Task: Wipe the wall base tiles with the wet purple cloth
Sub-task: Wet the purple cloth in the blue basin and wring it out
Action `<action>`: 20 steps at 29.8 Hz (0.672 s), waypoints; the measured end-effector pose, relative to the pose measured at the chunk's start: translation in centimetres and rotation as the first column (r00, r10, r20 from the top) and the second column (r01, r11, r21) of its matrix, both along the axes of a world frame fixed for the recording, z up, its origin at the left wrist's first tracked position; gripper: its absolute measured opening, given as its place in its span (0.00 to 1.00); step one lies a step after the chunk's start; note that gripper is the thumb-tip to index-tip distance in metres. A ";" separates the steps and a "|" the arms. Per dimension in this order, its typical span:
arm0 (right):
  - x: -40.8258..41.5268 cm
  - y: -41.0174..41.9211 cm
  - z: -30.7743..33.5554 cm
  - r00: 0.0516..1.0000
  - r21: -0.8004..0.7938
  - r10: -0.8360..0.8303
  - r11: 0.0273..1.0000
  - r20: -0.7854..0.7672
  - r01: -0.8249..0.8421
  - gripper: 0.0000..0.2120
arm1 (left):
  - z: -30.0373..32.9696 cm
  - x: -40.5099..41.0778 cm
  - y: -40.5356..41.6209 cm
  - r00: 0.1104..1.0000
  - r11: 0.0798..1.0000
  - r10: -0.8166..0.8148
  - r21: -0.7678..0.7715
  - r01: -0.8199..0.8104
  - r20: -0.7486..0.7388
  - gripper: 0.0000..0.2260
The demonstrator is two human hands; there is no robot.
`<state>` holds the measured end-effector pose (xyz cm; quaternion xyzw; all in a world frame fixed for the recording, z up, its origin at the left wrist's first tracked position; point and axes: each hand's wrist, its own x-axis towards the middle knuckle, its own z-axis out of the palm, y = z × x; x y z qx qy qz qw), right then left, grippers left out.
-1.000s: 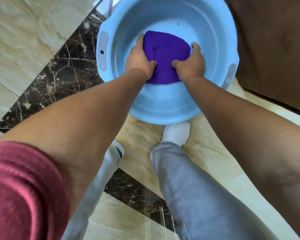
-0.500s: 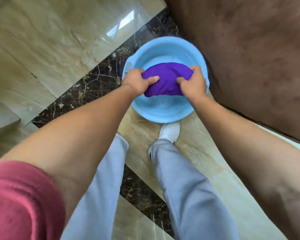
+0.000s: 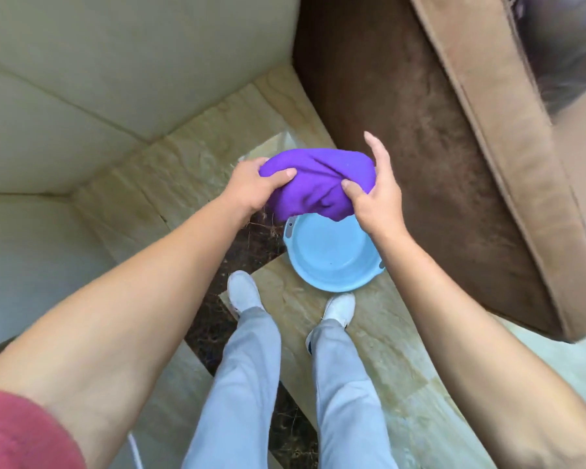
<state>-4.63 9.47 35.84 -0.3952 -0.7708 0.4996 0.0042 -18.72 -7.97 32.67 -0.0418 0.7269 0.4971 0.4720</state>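
Both hands hold the purple cloth [image 3: 318, 184] mid-frame above the blue basin [image 3: 332, 255] — left hand [image 3: 251, 187] gripping, right hand [image 3: 372, 194] pinching, fingers partly spread. We probably wring next, then reach the wall base tiles [image 3: 183, 167] at left.

Cloth [image 3: 318, 184]: purple, bunched into a rounded, creased wad with folds running across it; one corner droops at its 6 o'clock. Held in the air over the 12 o'clock rim of the basin [image 3: 332, 255], pinched at 9 o'clock by the left hand [image 3: 251, 187] and at 3 o'clock by the right hand [image 3: 372, 198].

Base tiles [image 3: 183, 170]: beige, stone-veined band along the foot of the pale wall, running from 9 o'clock of the cloth up toward 12 o'clock; glossy, not touched by the cloth.
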 end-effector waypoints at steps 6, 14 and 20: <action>-3.8 -1.8 1.6 0.998 0.107 0.064 0.992 0.015 -0.065 0.25 | 4.0 -4.3 -1.8 0.995 0.996 0.046 0.086 -0.039 -0.088 0.25; -7.3 -1.9 1.3 0.996 0.165 0.092 0.982 0.013 -0.093 0.24 | 4.8 -7.2 -3.1 0.996 0.992 0.023 0.123 -0.012 -0.089 0.22; -10.0 -0.8 -0.2 0.993 0.213 0.112 0.970 0.025 -0.115 0.21 | 4.5 -9.3 -1.6 0.995 0.991 0.069 0.116 -0.061 -0.071 0.21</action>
